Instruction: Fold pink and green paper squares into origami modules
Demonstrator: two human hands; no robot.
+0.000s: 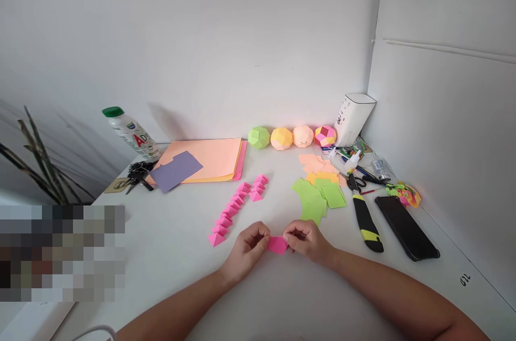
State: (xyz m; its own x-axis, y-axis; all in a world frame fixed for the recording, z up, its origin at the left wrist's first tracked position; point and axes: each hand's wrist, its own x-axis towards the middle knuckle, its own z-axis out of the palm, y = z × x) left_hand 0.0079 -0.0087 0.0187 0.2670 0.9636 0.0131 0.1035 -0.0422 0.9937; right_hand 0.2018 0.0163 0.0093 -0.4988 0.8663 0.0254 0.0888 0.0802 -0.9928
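Observation:
Between my two hands a small pink piece of paper [278,244] is held near the front of the white table. My left hand [250,248] pinches its left edge between thumb and fingers. On the other side, my right hand [308,241] pinches its right edge the same way. Beyond my left hand, a slanting row of folded pink paper pieces [228,211] stands on the table, with a shorter row of similar pink pieces [258,188] beside it. Loose green paper pieces [312,201] lie just beyond my right hand.
Scissors [356,184], a black-and-yellow cutter [366,222] and a phone [406,227] lie at right. Along the wall stand several faceted paper balls [281,139] and a white box [355,119]. Coloured sheets [209,155], keys [139,173] and a green-capped bottle [133,134] are at left.

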